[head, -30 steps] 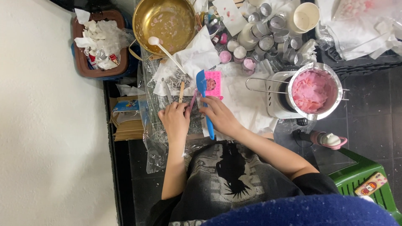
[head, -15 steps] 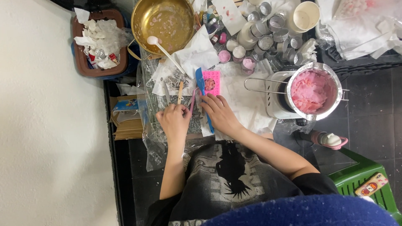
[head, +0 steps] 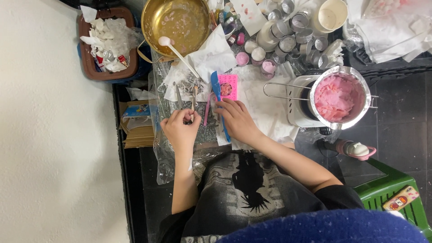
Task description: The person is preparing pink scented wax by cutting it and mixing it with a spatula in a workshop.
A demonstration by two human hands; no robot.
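On the cluttered worktop in front of me, my left hand (head: 181, 129) is curled shut around a thin wooden stick (head: 193, 100), which points away from me over the crinkled clear plastic sheet (head: 164, 157). My right hand (head: 236, 120) lies just beside it, fingers bent and pressing down on a blue scraper (head: 219, 101) at the near edge of a small pink mould (head: 228, 86); whether it truly grips the scraper I cannot tell. The mould holds a patch of paler pink stuff in its middle.

To my right a metal pot (head: 341, 96) with a long wire handle sits on a white heater (head: 297, 105), full of lumpy pink wax. Farther off, a brass bowl (head: 182, 20) is nearly empty, with pink smears inside, and a white spoon (head: 176, 51) lies from its rim down onto crumpled white paper (head: 211, 56). A cluster of small metal tins (head: 292, 31) stands beyond the mould, a few near ones filled pink or white. A brown basket (head: 105, 42) at the far left is full of white paper scraps. The tins and paper crowd the space beyond the mould.
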